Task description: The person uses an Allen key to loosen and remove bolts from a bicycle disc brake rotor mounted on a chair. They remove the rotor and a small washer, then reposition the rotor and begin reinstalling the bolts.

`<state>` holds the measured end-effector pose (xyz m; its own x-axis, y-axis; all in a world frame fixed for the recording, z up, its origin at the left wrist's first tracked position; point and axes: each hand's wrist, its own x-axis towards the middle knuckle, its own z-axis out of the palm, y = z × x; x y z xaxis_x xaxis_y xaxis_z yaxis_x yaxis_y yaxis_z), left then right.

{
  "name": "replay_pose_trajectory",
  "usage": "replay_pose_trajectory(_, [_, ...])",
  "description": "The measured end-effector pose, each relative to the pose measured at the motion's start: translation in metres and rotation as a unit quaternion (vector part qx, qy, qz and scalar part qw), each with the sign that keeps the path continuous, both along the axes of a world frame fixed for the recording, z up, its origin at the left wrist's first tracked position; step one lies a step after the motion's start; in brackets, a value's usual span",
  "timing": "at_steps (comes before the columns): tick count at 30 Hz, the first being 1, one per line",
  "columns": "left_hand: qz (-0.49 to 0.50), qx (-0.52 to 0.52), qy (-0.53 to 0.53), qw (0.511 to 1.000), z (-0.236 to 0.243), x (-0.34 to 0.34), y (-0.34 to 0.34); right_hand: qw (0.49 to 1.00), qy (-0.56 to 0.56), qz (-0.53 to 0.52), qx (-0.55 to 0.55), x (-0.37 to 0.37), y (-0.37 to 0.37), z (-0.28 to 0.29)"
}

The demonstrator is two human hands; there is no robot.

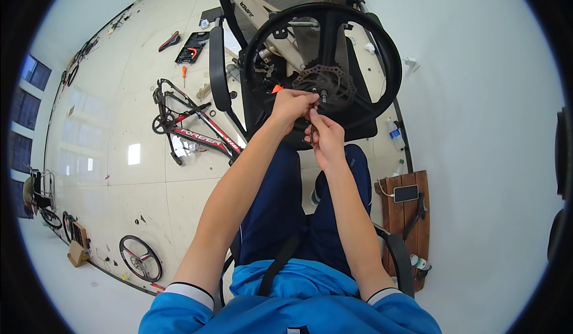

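Note:
A black spoked wheel (391, 65) rests on a chair seat in front of me, a metal disc rotor (339, 80) at its hub and a short threaded axle (323, 94) standing out. My left hand (293, 103) has its fingertips pinched just beside the axle; what they hold is hidden. Below and right of it, my right hand (326, 140) is closed on a slim dark tool (313, 130), its thumb near the left fingertips. A cream bike frame part (258, 13) lies behind the wheel, and a small orange object (277, 88) shows behind my left hand.
On the floor at left lie a red-black bike frame (200, 135), an open tool case (192, 48), an orange screwdriver (184, 72), a saddle (169, 41) and another wheel (141, 258). Right are bottles (396, 134), a wall (477, 125) and a wooden bench (403, 232) holding a phone (406, 194).

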<state>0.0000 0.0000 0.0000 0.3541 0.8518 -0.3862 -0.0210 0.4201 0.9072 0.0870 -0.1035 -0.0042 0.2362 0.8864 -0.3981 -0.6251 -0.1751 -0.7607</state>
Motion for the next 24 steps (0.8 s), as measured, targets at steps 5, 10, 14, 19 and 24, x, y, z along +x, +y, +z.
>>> replay_pose_trajectory(5, [0.041,0.067,0.082,0.994,0.010,0.016,-0.001,1.000,0.006,-0.002,0.020,0.008,0.009,-0.005])
replay_pose_trajectory(10, [0.025,0.082,0.129,0.988,0.011,0.008,0.001,0.999,0.040,-0.003,-0.003,-0.001,0.007,0.001])
replay_pose_trajectory(14, [-0.020,0.113,0.199,0.973,0.032,0.006,-0.003,0.996,0.087,0.017,0.010,0.013,0.013,-0.002])
replay_pose_trajectory(19, [-0.143,0.070,0.239,0.958,0.040,-0.006,0.023,0.996,0.045,0.069,-0.033,0.020,0.022,0.000])
replay_pose_trajectory(24, [-0.163,0.014,0.203,0.966,0.033,-0.002,0.033,0.996,0.033,0.080,-0.038,0.022,0.015,0.014])
